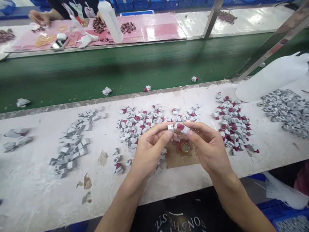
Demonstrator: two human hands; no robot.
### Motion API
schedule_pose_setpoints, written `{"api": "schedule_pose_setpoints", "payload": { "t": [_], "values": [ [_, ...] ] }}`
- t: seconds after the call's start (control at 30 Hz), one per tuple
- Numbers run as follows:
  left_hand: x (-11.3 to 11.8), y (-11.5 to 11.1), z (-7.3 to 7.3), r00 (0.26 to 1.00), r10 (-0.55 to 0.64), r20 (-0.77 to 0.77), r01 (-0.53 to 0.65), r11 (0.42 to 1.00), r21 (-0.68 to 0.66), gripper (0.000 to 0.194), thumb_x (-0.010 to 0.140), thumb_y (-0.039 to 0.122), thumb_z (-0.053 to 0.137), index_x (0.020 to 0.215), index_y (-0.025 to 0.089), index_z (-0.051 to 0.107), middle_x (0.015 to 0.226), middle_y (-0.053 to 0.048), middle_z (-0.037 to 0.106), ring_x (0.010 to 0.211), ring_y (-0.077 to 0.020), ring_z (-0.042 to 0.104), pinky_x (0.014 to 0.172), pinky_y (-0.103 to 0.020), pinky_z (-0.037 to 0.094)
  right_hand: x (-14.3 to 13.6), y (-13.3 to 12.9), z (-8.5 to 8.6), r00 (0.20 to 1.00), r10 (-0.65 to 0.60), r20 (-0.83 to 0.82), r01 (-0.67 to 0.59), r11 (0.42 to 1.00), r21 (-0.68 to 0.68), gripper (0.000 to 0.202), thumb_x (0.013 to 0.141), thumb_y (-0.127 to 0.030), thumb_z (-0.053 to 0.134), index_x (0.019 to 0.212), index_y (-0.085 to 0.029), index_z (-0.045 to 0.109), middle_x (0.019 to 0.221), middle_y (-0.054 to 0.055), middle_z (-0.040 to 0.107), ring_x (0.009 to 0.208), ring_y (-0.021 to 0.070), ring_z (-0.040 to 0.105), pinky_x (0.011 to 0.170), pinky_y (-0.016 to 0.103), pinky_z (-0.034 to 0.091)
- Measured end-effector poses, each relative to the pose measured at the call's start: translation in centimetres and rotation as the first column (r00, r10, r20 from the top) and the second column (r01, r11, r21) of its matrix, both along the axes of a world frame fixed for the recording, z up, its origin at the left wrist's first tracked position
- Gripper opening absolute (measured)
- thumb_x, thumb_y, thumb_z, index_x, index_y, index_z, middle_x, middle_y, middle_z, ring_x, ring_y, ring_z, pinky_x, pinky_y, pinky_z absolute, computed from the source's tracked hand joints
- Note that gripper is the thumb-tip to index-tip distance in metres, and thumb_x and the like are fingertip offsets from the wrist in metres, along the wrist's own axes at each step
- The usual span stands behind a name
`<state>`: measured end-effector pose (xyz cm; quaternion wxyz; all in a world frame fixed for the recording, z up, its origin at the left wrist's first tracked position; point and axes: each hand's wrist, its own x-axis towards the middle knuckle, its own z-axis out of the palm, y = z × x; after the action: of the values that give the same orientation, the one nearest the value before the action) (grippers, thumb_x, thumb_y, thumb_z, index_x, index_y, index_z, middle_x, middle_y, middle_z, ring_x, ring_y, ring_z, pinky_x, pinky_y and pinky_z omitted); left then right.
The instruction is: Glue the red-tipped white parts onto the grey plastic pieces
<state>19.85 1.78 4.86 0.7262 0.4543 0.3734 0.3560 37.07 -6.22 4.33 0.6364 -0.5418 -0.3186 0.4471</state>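
Note:
My left hand (152,146) pinches a small grey plastic block (170,127) between thumb and fingers. Close beside it, my right hand (209,145) grips a small grey and dark-red plastic piece (182,128) by its grey end. Whether the two pieces touch is hard to tell. Under my hands lies a brown board (172,156) with a round red and metal part (185,147) on it. A pile of grey and dark-red pieces (137,122) spreads behind and left of my left hand. Another such pile (233,122) lies right of my right hand.
Grey blocks (72,151) lie in a band at left; small grey parts (286,111) heap at far right by a white bottle (270,79). A green conveyor belt (84,71) with several pieces runs behind. A metal post (267,48) rises at right. Across sits a co-worker (72,8).

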Motion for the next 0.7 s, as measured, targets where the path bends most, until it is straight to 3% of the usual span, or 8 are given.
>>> {"api": "schedule_pose_setpoints", "payload": {
  "t": [0.17,0.3,0.4,0.5,0.7],
  "values": [
    [-0.3,0.1,0.1,0.998,-0.065,-0.01,0.065,0.996,0.054,0.023,0.107,0.042,0.088,0.125,0.029,0.094,0.11,-0.008,0.09,0.098,-0.0227,0.082,0.094,-0.038,0.071,0.0,0.1,0.7,0.996,0.026,0.083,-0.027,1.0,0.01,0.017,0.107,-0.045,0.089,0.118,-0.033,0.094,0.123,0.005,0.091,0.112,0.0277,0.089,0.102,0.048,0.078],
    [-0.6,0.4,0.3,0.991,-0.12,-0.059,0.126,0.986,0.111,0.02,0.107,0.039,0.088,0.123,0.028,0.094,0.121,-0.009,0.089,0.106,-0.0234,0.083,0.098,-0.036,0.068,0.3,0.1,1.3,0.977,0.045,0.207,-0.053,0.998,0.031,0.013,0.107,-0.032,0.088,0.116,-0.035,0.097,0.11,0.004,0.089,0.102,0.024,0.086,0.089,0.039,0.076],
    [-0.7,0.5,0.3,0.98,-0.18,-0.079,0.188,0.976,0.108,0.021,0.109,0.04,0.085,0.124,0.028,0.094,0.118,-0.009,0.089,0.106,-0.0239,0.083,0.097,-0.036,0.066,0.4,0.0,1.4,0.963,0.046,0.267,-0.06,0.997,0.046,0.019,0.107,-0.025,0.084,0.117,-0.036,0.097,0.106,0.003,0.085,0.097,0.0211,0.082,0.084,0.035,0.073],
    [-0.8,0.5,0.2,0.98,-0.172,-0.104,0.185,0.974,0.131,0.022,0.112,0.041,0.081,0.126,0.029,0.093,0.121,-0.009,0.088,0.105,-0.0237,0.081,0.096,-0.037,0.066,0.5,0.1,1.5,0.961,0.054,0.273,-0.067,0.997,0.04,0.02,0.108,-0.024,0.084,0.117,-0.036,0.097,0.104,0.004,0.083,0.094,0.0202,0.081,0.081,0.034,0.072],
    [-1.5,0.8,0.5,0.972,-0.147,-0.181,0.191,0.948,0.255,0.018,0.111,0.037,0.082,0.123,0.032,0.095,0.113,-0.007,0.084,0.1,-0.0229,0.076,0.083,-0.034,0.061,1.1,0.6,2.0,0.963,0.201,0.178,-0.202,0.979,-0.015,0.009,0.104,-0.033,0.091,0.111,-0.032,0.097,0.099,0.004,0.085,0.082,0.0197,0.081,0.069,0.032,0.07]
  ]
}}
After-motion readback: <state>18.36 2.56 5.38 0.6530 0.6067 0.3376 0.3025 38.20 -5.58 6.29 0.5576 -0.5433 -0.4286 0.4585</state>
